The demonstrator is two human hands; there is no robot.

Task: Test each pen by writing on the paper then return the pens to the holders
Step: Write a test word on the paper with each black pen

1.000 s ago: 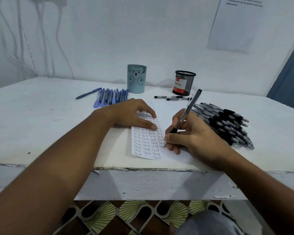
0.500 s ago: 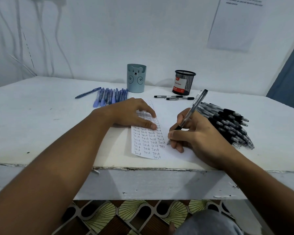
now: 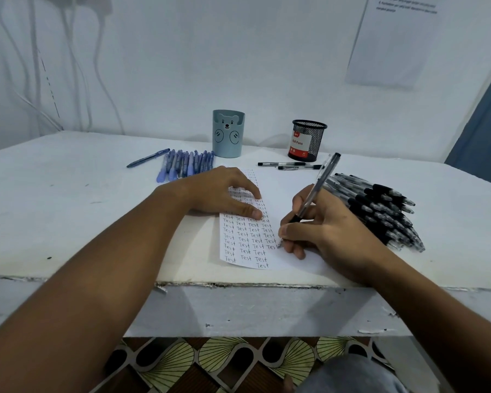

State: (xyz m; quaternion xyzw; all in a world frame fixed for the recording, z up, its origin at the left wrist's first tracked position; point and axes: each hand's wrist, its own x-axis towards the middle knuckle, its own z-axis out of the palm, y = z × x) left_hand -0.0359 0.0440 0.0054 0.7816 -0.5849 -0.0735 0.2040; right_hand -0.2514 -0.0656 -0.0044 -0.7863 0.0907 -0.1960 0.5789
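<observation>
Black-gripped pen (image 3: 313,194): it was pinched in the right hand (image 3: 332,231), slanting up and away from the person, its tip touching the paper just below the thumb and forefinger.
Right-hand fingers (image 3: 292,229): they were curled narrowly round the pen's lower barrel, with the lower fingers tucked under and resting on the sheet.
Paper (image 3: 267,194): a white sheet lay flat near the table's front edge, its left part filled with rows of the handwritten word "Test"; the pen tip stood at the end of an unfinished row.
Left hand (image 3: 219,194): it lay palm down on the sheet's upper left part, fingers nearly straight and spread, pressing the paper and holding nothing.
Black pens (image 3: 377,208): a large heap lay on the table just right of the writing hand.
Two loose black pens (image 3: 289,165): they lay side by side beyond the paper, just in front of the mesh holder (image 3: 308,140).
Blue pens (image 3: 184,165): a row lay beyond the left hand, beside the bear holder (image 3: 228,133), with one apart to the left.
Table (image 3: 68,208): white, worn and chipped along its front edge.
</observation>
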